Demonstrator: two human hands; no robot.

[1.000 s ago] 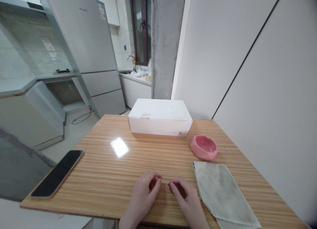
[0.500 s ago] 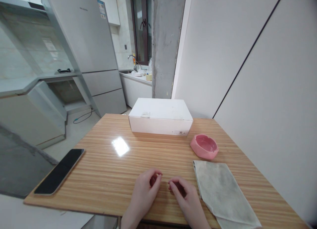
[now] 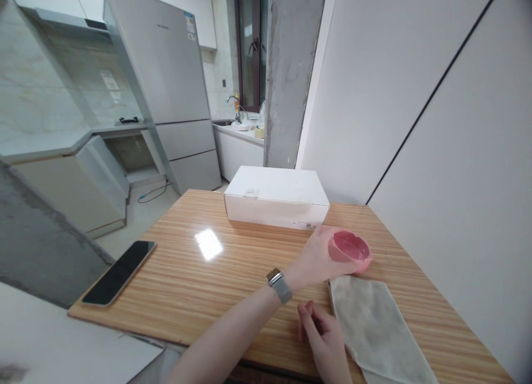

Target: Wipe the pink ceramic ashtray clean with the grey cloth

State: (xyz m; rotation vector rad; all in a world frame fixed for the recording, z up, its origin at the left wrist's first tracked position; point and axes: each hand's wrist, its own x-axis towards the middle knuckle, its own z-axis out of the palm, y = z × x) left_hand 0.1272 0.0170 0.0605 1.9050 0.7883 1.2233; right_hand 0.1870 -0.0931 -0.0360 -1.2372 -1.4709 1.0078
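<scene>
One hand (image 3: 316, 257) around pink ashtray (image 3: 351, 247)

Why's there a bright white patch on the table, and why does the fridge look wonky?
Head view: the patch is glare, probably a light reflecting off the shiny table; head view again: the fridge leans, perhaps from a wide lens; same head view: the left hand partly blends into the bowl.

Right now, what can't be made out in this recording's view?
All in the head view:
Pink dish: part of its outer wall, covered by the left hand.
Right hand: palm, hidden by its own curl.
White box: label print, too small.
Gray cloth: near end, cut off by the bottom edge.
</scene>
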